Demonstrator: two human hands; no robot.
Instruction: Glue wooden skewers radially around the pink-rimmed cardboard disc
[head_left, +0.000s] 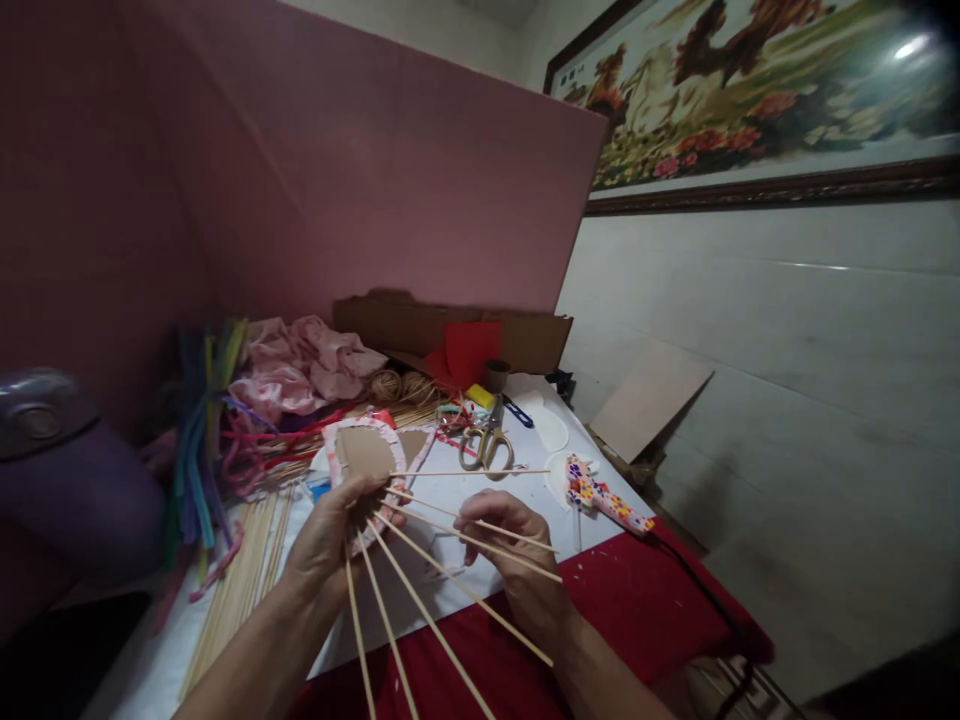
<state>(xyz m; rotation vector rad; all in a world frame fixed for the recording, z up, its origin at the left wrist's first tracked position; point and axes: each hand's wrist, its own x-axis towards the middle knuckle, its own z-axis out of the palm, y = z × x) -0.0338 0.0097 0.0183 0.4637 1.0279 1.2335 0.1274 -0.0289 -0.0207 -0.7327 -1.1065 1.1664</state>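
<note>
My left hand (330,535) is closed on a cardboard piece (365,455) edged with pink patterned fabric. Several thin wooden sticks (466,589) fan out from the same grip toward me and to the right. With curled fingers, my right hand (517,545) pinches one of these sticks partway along; other sticks cross in front of the palm. How the sticks meet the cardboard is hidden by my left fingers. Just beyond lie scissors (487,450) with gold-coloured handles. A flower-patterned glue gun (611,505) rests to the right, its nozzle over a white piece.
Loose sticks (247,560) lie at the left beside colourful fuzzy stems (199,450). Crumpled pink fabric (307,360), twine balls (386,385), red paper (472,352) and a blue cutter knife (518,412) sit farther back. A black cord (701,575) trails off the table's right side.
</note>
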